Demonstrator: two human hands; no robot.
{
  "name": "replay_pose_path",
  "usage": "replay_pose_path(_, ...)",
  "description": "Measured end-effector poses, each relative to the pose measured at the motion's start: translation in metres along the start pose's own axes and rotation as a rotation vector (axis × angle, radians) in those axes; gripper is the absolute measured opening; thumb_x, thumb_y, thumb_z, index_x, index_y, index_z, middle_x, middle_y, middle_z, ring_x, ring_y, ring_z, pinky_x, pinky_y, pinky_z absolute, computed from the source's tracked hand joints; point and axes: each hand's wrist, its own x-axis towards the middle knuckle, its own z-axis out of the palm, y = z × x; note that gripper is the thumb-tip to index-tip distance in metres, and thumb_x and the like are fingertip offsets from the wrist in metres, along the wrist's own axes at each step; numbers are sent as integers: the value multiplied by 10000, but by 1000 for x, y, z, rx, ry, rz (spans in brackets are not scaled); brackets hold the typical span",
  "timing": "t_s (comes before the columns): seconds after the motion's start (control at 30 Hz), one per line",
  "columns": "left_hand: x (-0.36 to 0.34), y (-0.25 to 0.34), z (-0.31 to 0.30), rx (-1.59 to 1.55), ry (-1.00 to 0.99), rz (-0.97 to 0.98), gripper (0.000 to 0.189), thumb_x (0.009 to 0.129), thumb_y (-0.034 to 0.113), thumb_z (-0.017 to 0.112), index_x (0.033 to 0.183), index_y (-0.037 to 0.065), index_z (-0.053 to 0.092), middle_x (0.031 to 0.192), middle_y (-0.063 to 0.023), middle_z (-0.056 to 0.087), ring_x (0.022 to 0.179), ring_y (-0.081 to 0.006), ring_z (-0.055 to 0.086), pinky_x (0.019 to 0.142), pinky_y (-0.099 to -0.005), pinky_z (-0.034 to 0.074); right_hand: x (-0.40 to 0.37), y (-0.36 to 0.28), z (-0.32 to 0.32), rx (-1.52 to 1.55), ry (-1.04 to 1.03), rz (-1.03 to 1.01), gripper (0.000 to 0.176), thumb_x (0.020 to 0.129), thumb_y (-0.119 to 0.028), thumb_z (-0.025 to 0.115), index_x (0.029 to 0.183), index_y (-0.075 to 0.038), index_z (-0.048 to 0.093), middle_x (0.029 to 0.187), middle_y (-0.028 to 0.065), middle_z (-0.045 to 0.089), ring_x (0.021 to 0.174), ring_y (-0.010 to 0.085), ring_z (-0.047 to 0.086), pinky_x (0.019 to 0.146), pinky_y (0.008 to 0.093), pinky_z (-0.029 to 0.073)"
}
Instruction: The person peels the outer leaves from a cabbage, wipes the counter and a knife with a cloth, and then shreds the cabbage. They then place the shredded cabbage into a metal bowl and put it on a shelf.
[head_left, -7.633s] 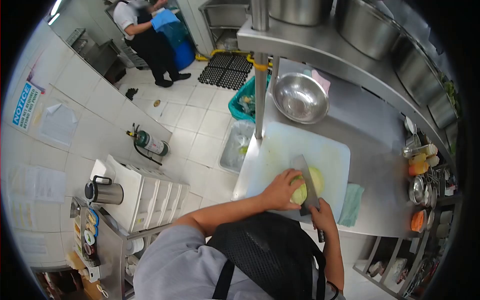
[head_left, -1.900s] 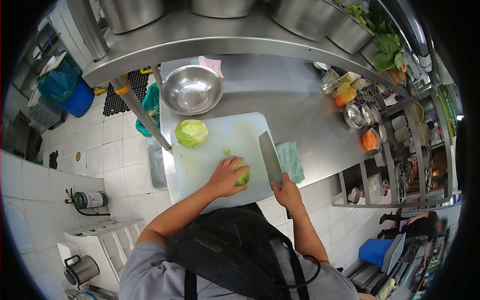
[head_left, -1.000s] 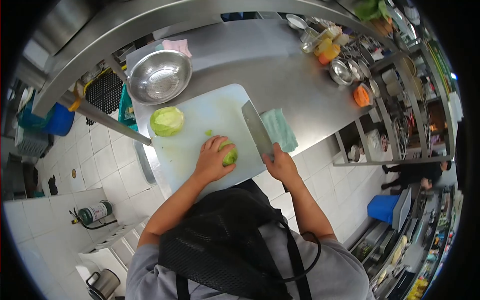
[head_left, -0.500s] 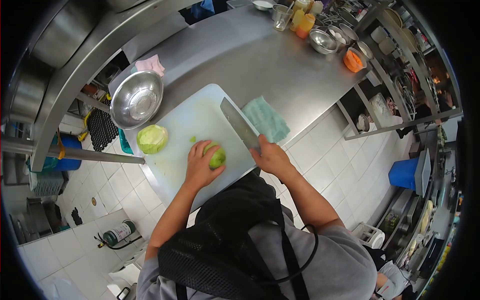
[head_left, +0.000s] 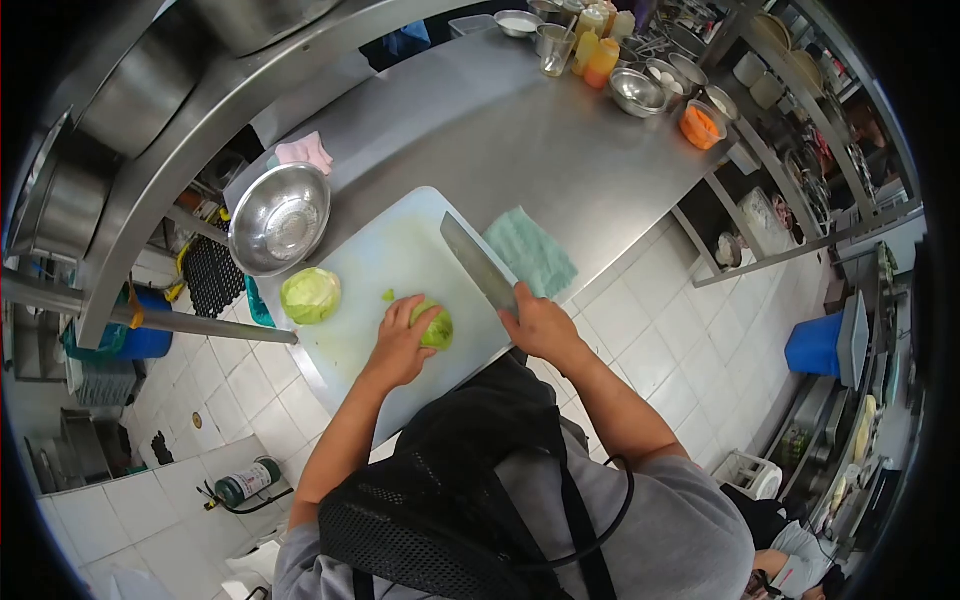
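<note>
My left hand (head_left: 402,345) curls over a piece of green cabbage (head_left: 436,328) on the white cutting board (head_left: 395,245), fingers wrapped on its upper left side. In my right hand (head_left: 541,322) is the handle of a broad knife (head_left: 475,258). The blade lies along the board's right edge, pointing away from me and apart from the cabbage. Another cabbage piece (head_left: 311,296) rests at the board's left edge. A small green scrap (head_left: 388,295) lies just beyond my left fingers.
A metal bowl (head_left: 280,220) stands left of the board, with a pink cloth (head_left: 304,152) behind it. A green cloth (head_left: 530,252) lies to the right. Sauce bottles (head_left: 601,63), bowls (head_left: 638,92) and an orange-filled container (head_left: 702,126) line the far right. A metal post (head_left: 215,325) reaches in from the left.
The whole view has shifted slightly, so the board and table sit a little lower. Both hands keep their holds on the cabbage and the knife.
</note>
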Motion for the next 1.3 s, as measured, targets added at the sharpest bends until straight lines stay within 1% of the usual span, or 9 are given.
replay_pose_path(0.27,1,-1,-4,7,-42,6,754,797,28,760,1482,146,468,1547,-170,343,1430,-415,317,1197,-499,299,1,-6,-3,-30,-37,8,415,964,-309,617,1158,26,468,815,311,688,769,503,681,694,584,543)
replay_pose_path(0.33,1,-4,-5,8,-84,13,726,828,18,725,1493,139,461,1571,-177,318,1450,-417,294,1195,-512,304,-1,-8,-4,-38,-38,11,419,962,-315,616,1161,22,467,829,310,691,783,501,683,705,584,546)
replay_pose_path(0.57,1,-1,-7,32,-85,24,749,809,-2,722,1494,148,459,1562,-182,334,1452,-416,297,1187,-513,312,0,-8,-1,-64,-23,7,420,959,-317,612,1156,24,465,826,300,695,785,503,684,717,591,548)
replay_pose_path(0.67,0,5,-8,30,-61,-23,752,801,14,738,1488,155,467,1545,-182,349,1429,-419,323,1168,-515,330,0,-7,0,-64,-25,3,423,961,-321,606,1155,26,465,823,301,693,782,504,684,713,593,546)
replay_pose_path(0.73,-1,6,-6,60,8,-32,759,780,62,778,1473,158,486,1516,-181,384,1395,-428,357,1146,-521,349,0,-6,1,-55,-27,4,424,962,-325,602,1155,27,465,821,301,692,778,504,682,709,595,545)
replay_pose_path(0.87,1,9,-8,68,50,-51,769,751,136,821,1453,152,506,1475,-182,425,1345,-432,397,1120,-517,371,0,-5,1,-44,4,-23,419,960,-320,603,1149,28,466,815,303,689,771,503,682,707,597,544)
replay_pose_path(1.03,3,4,-1,86,133,-55,740,723,278,829,1395,143,548,1350,-173,493,1226,-391,466,1004,-496,435,-2,-9,-3,-32,-17,5,405,956,-312,610,1136,23,473,814,297,692,761,504,680,702,597,544)
replay_pose_path(1.13,2,8,3,81,97,-94,734,718,328,816,1381,146,560,1327,-168,505,1190,-379,479,977,-495,442,-1,-8,-3,-42,-14,1,409,956,-309,612,1147,25,475,815,295,694,761,504,681,704,593,547)
replay_pose_path(1.3,-3,14,8,102,120,-89,746,707,360,822,1374,144,565,1321,-166,503,1193,-374,475,994,-480,430,0,-6,-1,-37,-3,-1,418,956,-315,615,1152,26,475,815,297,693,769,501,685,710,589,552)
